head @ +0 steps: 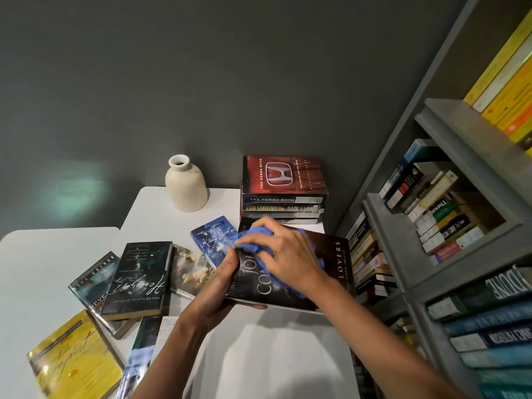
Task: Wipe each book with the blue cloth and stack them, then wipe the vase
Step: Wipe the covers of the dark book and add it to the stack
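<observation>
Blue cloth (253, 233), bunched, clutched in right hand (288, 254), pressed on dark book (331, 269), centre right. Left hand (218, 286) clamped on dark book's near-left edge, thumb on cover. Stack (283, 197) just beyond, at far wall. Cream vase (186, 185) upright, left of stack. Loose books (135, 277) near left on white table (259, 341).

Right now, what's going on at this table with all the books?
A person is dusting books. The left hand holds a dark book over the white table, and the right hand rubs the blue cloth over its cover. A stack of books stands at the back; other books lie loose on the left. The cream vase stands beyond them, no hand on it.
</observation>
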`<action>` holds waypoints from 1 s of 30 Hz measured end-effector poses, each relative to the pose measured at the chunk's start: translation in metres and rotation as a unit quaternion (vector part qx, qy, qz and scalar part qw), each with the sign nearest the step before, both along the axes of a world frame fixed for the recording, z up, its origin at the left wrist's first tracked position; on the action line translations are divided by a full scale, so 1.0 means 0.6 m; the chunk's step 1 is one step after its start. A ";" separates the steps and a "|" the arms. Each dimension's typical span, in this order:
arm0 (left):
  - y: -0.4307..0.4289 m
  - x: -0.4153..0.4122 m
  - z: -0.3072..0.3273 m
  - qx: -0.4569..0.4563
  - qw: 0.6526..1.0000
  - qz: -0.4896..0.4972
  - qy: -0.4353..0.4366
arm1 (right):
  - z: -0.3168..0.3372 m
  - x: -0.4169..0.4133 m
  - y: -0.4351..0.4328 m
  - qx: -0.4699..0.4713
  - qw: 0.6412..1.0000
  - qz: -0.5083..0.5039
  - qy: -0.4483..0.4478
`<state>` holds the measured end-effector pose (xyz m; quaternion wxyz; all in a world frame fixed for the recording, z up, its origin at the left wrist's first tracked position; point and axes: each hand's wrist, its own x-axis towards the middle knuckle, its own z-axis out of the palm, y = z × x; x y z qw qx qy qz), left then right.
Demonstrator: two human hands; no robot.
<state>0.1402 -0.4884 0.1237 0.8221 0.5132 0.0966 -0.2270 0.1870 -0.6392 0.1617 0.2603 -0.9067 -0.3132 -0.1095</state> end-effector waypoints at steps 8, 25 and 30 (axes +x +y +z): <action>0.006 -0.003 -0.016 -0.027 0.998 0.040 -0.028 | -0.010 -0.007 -0.009 0.036 0.995 -0.088 -0.026; 0.009 0.002 -0.017 -0.033 0.994 0.096 -0.046 | -0.041 -0.025 -0.091 0.092 0.974 -0.205 0.014; -0.012 0.001 -0.013 -0.029 0.994 0.099 -0.031 | -0.040 -0.036 -0.033 0.112 0.968 -0.226 0.005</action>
